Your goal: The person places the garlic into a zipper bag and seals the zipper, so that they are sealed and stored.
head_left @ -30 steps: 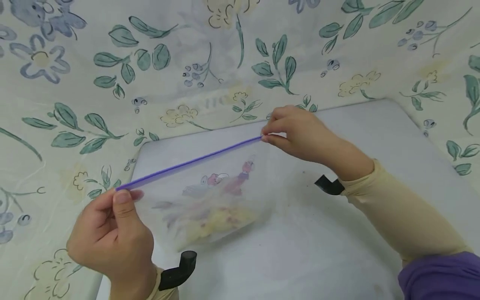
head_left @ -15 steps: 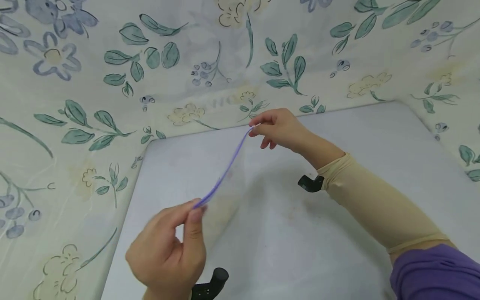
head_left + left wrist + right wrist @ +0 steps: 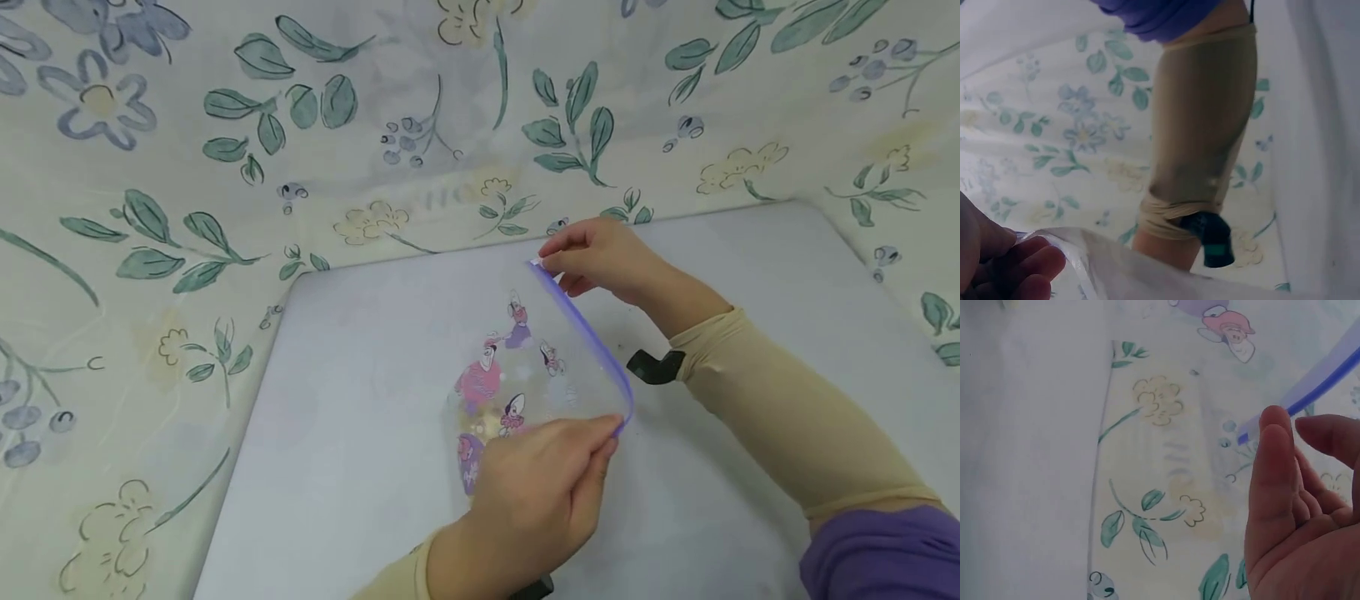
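A clear zip-lock bag (image 3: 525, 367) printed with pink and purple cartoon figures hangs between my hands, tilted, its purple zip strip (image 3: 588, 337) along the right side. Yellowish contents show through its lower part. My left hand (image 3: 543, 492) pinches the strip's near end and covers part of the bag. At the strip's far end, the fingertips of my right hand (image 3: 600, 258) hold the other corner. In the right wrist view the zip strip passes behind a fingertip (image 3: 1275, 422). The left wrist view has the left fingers (image 3: 1035, 269) curled at the bag's edge.
A white tabletop (image 3: 337, 400) lies under the hands. Floral cloth (image 3: 420, 125) rises behind its back edge and at both sides. Each wrist carries a black camera mount, the right one (image 3: 654, 367) beside the beige sleeve (image 3: 795, 417).
My left hand has swung from the left across to the right, turning the bag so its printed face shows. The right hand dipped slightly left, then came back right, still at its corner.
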Demonstrator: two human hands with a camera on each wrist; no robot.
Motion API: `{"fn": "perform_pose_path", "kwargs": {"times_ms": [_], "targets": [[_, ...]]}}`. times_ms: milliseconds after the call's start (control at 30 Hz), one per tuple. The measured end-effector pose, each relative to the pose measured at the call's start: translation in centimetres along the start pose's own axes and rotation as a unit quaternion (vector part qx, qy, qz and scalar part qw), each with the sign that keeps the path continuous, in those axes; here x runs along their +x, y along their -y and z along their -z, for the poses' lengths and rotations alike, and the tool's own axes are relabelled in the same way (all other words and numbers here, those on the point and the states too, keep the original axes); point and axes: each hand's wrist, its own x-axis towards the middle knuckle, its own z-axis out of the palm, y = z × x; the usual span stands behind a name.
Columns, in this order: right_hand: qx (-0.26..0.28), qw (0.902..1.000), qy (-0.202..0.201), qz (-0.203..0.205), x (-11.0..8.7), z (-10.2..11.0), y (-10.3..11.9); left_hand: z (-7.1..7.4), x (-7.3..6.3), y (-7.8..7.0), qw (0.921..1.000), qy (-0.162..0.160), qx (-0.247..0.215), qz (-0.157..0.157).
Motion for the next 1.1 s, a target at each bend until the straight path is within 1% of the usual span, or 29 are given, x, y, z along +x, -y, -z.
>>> {"fn": "perform_pose_path", "kwargs": {"times_ms": [100,200,267,300,400,467,533,633,700,733,800,867,967,1067,1100], "targets": [[-0.001,0.9998,0.016,-0.014,-0.1,0.5,-0.9,-1.9,-0.3,0.1,0.999,0.039,0.02,0.009],[-0.036,0.9984,0.042,-0.011,-0.2,0.8,-2.2,-4.0,-0.5,0.3,0.9969,0.069,0.038,0.008],[-0.065,0.9967,0.048,0.006,-0.4,1.1,-3.1,-5.2,-0.8,0.3,0.9959,0.077,0.047,-0.002],[-0.08,0.9957,0.044,0.014,-0.4,1.2,-3.6,-5.8,-0.9,0.4,0.9955,0.08,0.049,-0.007],[-0.127,0.9912,0.017,0.035,-0.4,1.8,-4.7,-7.2,-1.1,0.5,0.9933,0.079,0.078,-0.033],[-0.15,0.988,0.006,0.036,-0.3,2.3,-5.5,-8.0,-1.1,0.5,0.9893,0.081,0.111,-0.05],[-0.167,0.9854,0.006,0.031,-0.1,2.7,-6.2,-8.5,-1.1,0.5,0.983,0.086,0.148,-0.067],[-0.185,0.9821,0.025,0.025,0.2,3.3,-7.2,-9.3,-1.1,0.5,0.9729,0.108,0.187,-0.082],[-0.202,0.9781,0.039,0.032,0.3,3.6,-7.6,-10.0,-1.2,0.3,0.9688,0.129,0.195,-0.083],[-0.217,0.9745,0.046,0.036,0.3,3.7,-7.8,-10.3,-1.3,0.2,0.967,0.139,0.197,-0.081],[-0.255,0.964,0.061,0.045,0.4,3.8,-8.1,-11.1,-1.8,-0.1,0.9634,0.159,0.202,-0.076],[-0.299,0.95,0.074,0.049,0.6,3.8,-8.3,-12.0,-2.3,-0.4,0.9599,0.18,0.204,-0.068],[-0.361,0.9263,0.097,0.044,0.6,3.6,-8.8,-13.2,-3.0,-0.7,0.9494,0.22,0.215,-0.065],[-0.4,0.9087,0.112,0.043,0.5,3.4,-9.2,-14.1,-3.5,-0.7,0.9387,0.258,0.219,-0.065],[-0.41,0.9036,0.115,0.046,0.4,3.3,-9.3,-14.4,-3.6,-0.7,0.9359,0.265,0.222,-0.065]]}}
